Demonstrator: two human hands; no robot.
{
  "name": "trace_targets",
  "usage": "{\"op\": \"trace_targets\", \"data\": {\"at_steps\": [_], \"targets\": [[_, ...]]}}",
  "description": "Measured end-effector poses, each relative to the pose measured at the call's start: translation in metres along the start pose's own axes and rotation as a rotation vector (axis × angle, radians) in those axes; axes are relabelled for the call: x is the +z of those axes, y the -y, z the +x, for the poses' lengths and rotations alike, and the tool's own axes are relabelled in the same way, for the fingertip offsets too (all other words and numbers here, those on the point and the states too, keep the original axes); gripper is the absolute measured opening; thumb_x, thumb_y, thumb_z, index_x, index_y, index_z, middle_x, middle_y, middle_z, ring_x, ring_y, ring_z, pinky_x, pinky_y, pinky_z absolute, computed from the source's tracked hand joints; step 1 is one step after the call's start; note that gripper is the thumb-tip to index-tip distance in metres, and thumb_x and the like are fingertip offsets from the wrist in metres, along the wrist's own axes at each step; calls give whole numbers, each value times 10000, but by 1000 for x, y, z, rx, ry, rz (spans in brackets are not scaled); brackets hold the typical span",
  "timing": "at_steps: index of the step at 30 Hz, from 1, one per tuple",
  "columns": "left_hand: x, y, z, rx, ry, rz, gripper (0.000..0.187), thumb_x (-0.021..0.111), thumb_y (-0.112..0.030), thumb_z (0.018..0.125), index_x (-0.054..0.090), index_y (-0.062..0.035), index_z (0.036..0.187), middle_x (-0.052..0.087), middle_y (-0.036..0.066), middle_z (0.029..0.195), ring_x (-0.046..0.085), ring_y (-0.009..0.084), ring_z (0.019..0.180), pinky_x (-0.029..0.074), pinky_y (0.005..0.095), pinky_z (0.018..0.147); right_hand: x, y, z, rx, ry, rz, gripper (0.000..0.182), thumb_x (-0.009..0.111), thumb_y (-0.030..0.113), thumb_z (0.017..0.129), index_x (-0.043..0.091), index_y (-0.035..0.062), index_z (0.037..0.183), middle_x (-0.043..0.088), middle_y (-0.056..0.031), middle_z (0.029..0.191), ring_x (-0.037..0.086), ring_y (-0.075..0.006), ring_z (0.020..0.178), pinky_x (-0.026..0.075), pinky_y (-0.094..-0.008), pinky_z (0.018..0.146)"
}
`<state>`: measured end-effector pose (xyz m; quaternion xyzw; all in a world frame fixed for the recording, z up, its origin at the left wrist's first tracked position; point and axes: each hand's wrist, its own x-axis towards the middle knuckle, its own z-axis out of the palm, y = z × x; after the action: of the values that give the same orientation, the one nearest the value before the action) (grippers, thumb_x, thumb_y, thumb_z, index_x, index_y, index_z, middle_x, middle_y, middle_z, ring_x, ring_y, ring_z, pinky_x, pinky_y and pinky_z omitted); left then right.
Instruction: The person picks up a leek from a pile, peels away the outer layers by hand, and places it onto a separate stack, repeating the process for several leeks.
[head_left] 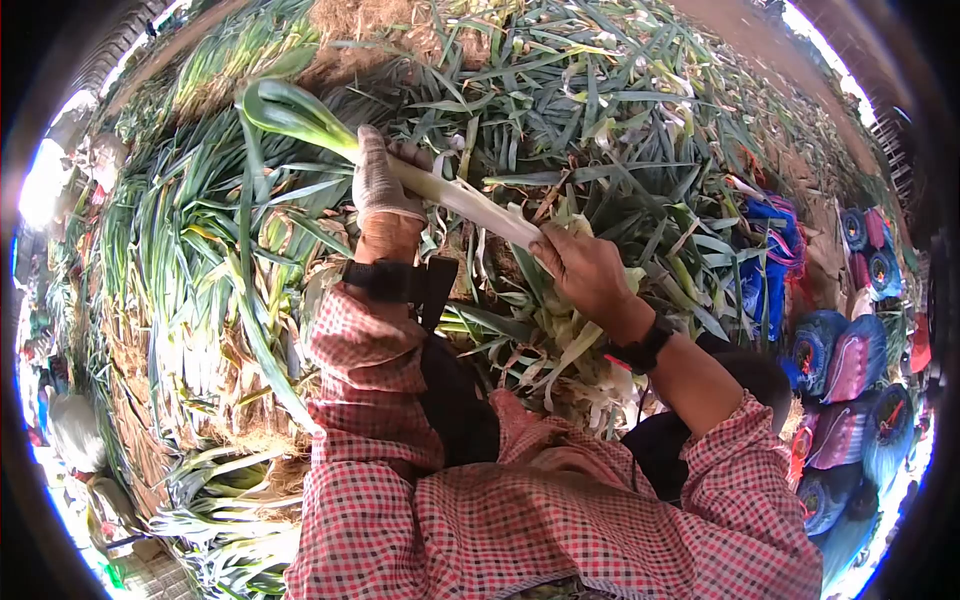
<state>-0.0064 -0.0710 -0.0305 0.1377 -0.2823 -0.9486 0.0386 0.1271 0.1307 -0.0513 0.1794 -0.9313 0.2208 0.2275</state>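
Observation:
A leek [470, 203] with a white shank and folded green leaves is held across the front of me, tilted down to the right. My left hand [384, 178], in a pale work glove, wraps round it where the green begins. Bare fingers of my right hand [585, 272] pinch the white end. Beneath and around both hands lie loose green leek leaves [630, 130] and peeled trimmings [575, 340]. Black straps circle both wrists.
To the left, whole leeks [200, 290] lie in a dense pile, with another bunch [230, 500] at the lower left. Blue and pink cord [770, 255] lies at the right, near several rolled bundles of blue and pink netting [840, 350].

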Motion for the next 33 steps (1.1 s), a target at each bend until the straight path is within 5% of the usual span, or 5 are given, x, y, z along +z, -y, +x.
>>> {"op": "trace_targets", "data": {"at_steps": [12,15,21,27,33], "targets": [[3,0,-1,110,128,-38,318,581,-410,847,464,-121,780,387,-41,546,354,82,431,336,255,408,14,-22,6,-39,11,-35,223,541,245,860,508,36,791,542,-133,693,554,-279,596,451,-378,553],[-4,-8,7,123,295,-103,321,581,-413,845,466,-116,804,389,-48,551,352,78,431,328,248,407,6,-20,0,172,108,433,270,619,262,818,530,16,884,543,-113,698,550,-267,636,444,-343,603],[9,-15,-11,47,679,-237,323,562,-395,850,493,-89,772,389,-50,579,352,57,431,333,218,405,6,4,-7,195,18,420,361,687,215,781,548,-13,1025,594,-162,832,575,-224,653,452,-298,613],[19,-25,-24,48,949,-283,335,548,-399,851,536,-67,809,362,-54,540,326,42,391,296,208,362,25,12,12,40,-130,357,300,686,214,788,612,-32,942,602,-75,716,539,-130,587,421,-255,548],[17,-35,-28,58,1045,-286,368,547,-440,831,525,-76,779,342,-59,511,307,32,367,290,203,345,33,26,18,765,-217,932,180,639,136,832,652,-27,756,590,41,658,477,-30,603,381,-217,526]]}}
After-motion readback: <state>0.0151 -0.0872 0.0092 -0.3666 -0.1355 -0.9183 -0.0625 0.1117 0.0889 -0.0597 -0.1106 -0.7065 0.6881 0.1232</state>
